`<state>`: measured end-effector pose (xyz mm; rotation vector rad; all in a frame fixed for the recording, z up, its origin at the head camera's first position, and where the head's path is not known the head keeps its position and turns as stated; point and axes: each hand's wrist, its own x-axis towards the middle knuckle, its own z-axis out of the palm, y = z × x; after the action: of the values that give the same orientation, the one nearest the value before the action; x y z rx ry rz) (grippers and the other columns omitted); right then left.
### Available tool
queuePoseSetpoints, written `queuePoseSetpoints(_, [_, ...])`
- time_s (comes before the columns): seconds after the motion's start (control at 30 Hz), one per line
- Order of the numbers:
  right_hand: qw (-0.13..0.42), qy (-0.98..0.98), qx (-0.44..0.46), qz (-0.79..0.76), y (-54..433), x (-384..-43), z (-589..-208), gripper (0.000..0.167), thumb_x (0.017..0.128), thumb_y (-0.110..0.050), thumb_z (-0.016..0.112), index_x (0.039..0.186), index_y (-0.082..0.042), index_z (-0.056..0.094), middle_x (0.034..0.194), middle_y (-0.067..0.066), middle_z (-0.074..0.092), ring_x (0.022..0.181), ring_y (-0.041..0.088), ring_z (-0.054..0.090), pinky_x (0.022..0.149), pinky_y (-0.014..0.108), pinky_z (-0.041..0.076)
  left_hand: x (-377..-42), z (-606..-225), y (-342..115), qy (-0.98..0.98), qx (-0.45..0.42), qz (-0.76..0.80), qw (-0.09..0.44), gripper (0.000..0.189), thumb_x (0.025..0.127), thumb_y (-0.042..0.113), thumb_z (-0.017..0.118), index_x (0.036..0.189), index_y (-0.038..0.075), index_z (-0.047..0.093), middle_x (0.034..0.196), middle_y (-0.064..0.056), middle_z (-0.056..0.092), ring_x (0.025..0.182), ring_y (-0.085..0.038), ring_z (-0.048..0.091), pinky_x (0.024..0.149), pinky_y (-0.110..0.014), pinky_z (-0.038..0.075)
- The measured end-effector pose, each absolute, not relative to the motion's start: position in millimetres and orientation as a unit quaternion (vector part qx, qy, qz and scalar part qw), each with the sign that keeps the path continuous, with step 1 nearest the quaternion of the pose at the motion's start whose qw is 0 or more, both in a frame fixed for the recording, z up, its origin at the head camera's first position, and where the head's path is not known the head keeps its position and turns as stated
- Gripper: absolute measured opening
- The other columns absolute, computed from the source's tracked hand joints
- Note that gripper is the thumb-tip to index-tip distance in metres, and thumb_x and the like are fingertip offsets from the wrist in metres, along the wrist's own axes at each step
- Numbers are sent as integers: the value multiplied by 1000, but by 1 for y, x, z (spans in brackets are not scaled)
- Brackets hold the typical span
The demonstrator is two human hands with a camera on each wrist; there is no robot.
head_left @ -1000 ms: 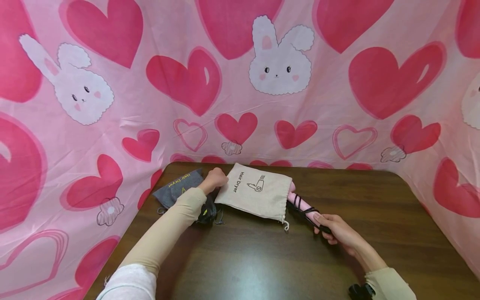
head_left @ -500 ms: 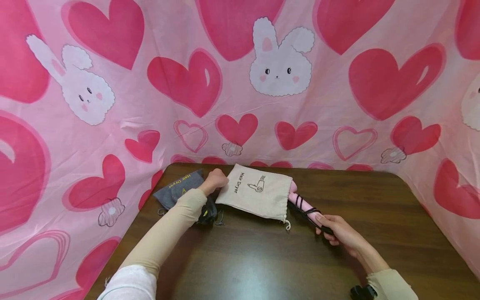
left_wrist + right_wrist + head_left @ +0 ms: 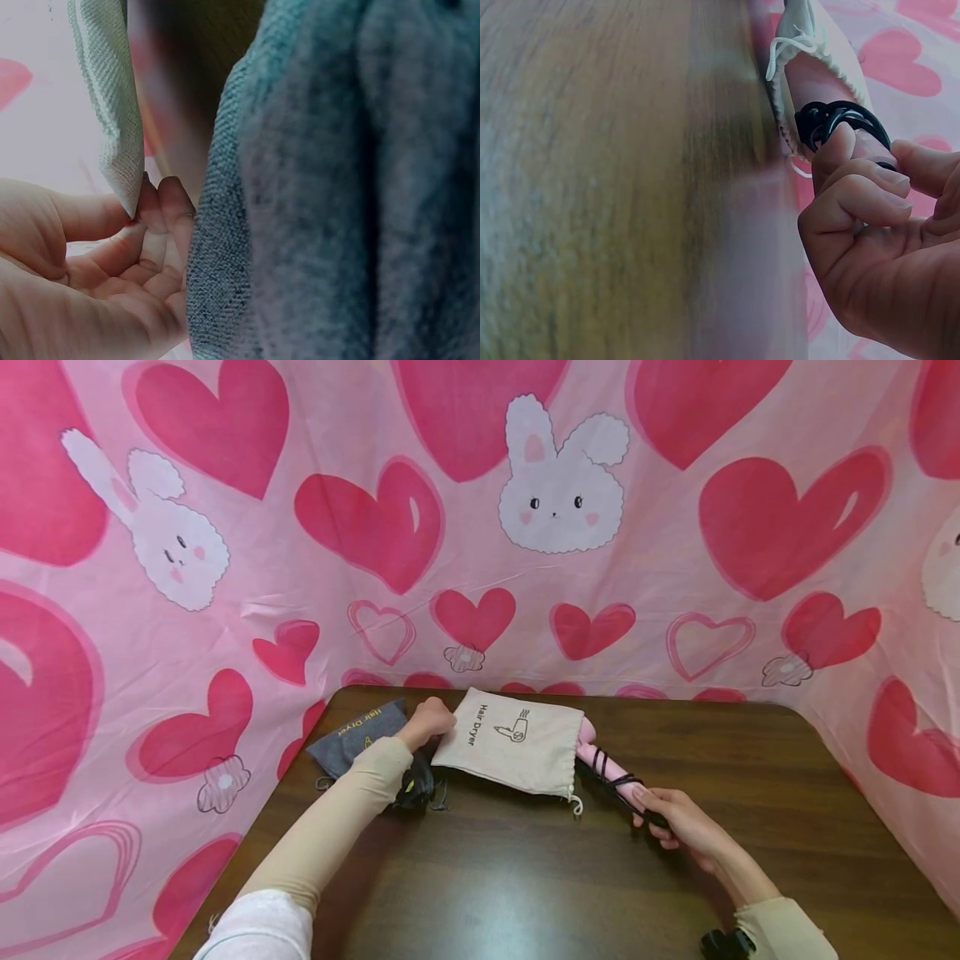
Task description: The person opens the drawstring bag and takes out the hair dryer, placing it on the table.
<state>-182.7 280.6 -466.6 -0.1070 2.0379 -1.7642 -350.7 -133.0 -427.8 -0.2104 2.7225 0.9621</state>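
A cream drawstring bag (image 3: pixel 510 743) printed "Hair Dryer" lies near the back of the table, its gathered mouth facing right. My left hand (image 3: pixel 429 723) pinches the bag's left edge; in the left wrist view the thumb and fingers (image 3: pixel 154 210) meet at a cloth corner (image 3: pixel 124 161). A pink hair dryer (image 3: pixel 613 771) pokes out of the mouth, its head mostly hidden in the bag. Black cord (image 3: pixel 840 120) is wound round its handle. My right hand (image 3: pixel 678 822) grips the end of that handle.
A dark grey "Hair Dryer" pouch (image 3: pixel 352 739) lies at the back left, partly behind my left arm, with a black item (image 3: pixel 416 785) at its mouth. The brown table (image 3: pixel 510 877) ends at a pink heart-print cloth (image 3: pixel 645 560) hung behind and at both sides.
Both hands keep their holds, and the bag and hair dryer stay almost where they were. The view has shifted very slightly.
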Motion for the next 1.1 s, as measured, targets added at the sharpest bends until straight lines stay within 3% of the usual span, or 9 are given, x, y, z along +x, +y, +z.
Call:
queuePoseSetpoints(0.23, [215,740,-36,-637,282,-183,-466,43,114,-35,46,112,6,60,83,2,60,56,7,39,51,21,35,-354,-432,-135,933,-69,333,115,31,95,3,55,66,9,46,64,-4,41,54,-18,44,51,-31,40])
queuePoseSetpoints(0.43, [216,739,-35,-637,283,-183,-468,42,114,-35,46,112,5,60,85,2,61,57,7,40,52,21,35,-350,-433,-134,935,-68,330,110,35,93,1,54,61,12,41,58,-1,35,50,-17,40,48,-29,36])
queuePoseSetpoints(0.67, [211,739,-35,-638,285,-182,-470,43,115,-37,45,108,2,62,82,2,58,57,7,39,52,22,34,-354,-433,-134,934,-67,333,111,32,93,2,53,63,11,45,60,-3,41,51,-18,46,51,-32,46])
queuePoseSetpoints(1.1, [200,742,-13,-640,288,-179,-469,43,114,-35,47,116,6,59,87,2,62,58,7,39,52,21,35,-352,-435,-135,935,-68,334,102,33,91,0,52,61,11,43,58,-2,41,48,-17,43,45,-28,39])
